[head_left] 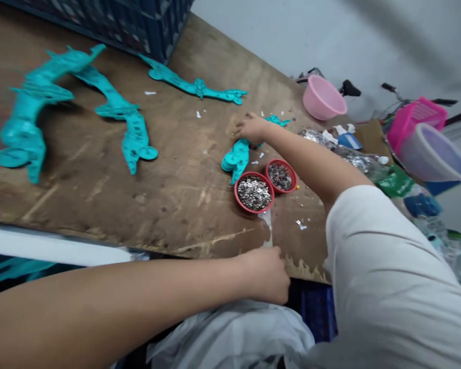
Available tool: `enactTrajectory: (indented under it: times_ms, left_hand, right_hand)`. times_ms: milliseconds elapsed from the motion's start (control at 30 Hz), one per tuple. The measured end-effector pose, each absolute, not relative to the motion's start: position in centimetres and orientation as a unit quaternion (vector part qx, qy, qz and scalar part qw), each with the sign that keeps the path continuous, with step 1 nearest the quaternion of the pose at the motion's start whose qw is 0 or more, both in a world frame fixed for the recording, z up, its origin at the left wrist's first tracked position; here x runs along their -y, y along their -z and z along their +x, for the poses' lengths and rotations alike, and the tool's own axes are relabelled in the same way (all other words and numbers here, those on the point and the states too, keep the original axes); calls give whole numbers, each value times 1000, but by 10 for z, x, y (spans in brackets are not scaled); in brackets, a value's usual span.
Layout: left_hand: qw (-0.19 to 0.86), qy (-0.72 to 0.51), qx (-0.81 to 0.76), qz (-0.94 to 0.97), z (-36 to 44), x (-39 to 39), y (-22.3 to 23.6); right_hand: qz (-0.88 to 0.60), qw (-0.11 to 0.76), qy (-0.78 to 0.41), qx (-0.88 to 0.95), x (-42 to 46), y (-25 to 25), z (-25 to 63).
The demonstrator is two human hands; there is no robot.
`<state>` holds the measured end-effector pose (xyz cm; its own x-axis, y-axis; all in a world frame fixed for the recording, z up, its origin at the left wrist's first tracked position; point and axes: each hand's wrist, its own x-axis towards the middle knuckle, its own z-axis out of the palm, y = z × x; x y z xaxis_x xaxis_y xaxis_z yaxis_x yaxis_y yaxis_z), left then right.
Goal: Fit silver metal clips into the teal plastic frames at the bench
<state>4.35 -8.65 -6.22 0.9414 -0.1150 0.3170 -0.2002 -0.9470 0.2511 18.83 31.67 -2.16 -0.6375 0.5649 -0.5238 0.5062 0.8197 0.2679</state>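
My right hand [252, 128] reaches far across the brown wooden table [100, 200], fingers curled down onto a small teal plastic part [278, 121]. A short stack of teal plastic parts [236, 159] lies just below that hand. Beside the stack stand two small red cups [253, 193] [280, 176] filled with tiny shiny metal bits. My left hand [267, 274] rests at the table's near edge. Its fingers are curled under, and what they hold, if anything, is hidden.
Large teal plastic parts lie at the left [30, 113], [126, 125] and back [195, 87]. A dark blue crate [138, 25] stands behind them. At the right are a pink bowl [322, 97], a pink basket [415, 118], a clear bowl [430, 156] and plastic bags. White cloth [230, 333] lies on my lap.
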Motion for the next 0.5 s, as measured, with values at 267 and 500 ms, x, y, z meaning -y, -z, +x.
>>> enactTrajectory:
  times_ms: [267, 500]
  left_hand:
    - [79, -141, 113, 980, 35, 72, 57]
    - [-26, -247, 169, 954, 28, 53, 40]
  right_hand:
    - [348, 339, -155, -860, -265, -16, 173]
    - [531, -84, -209, -817, -232, -157, 193]
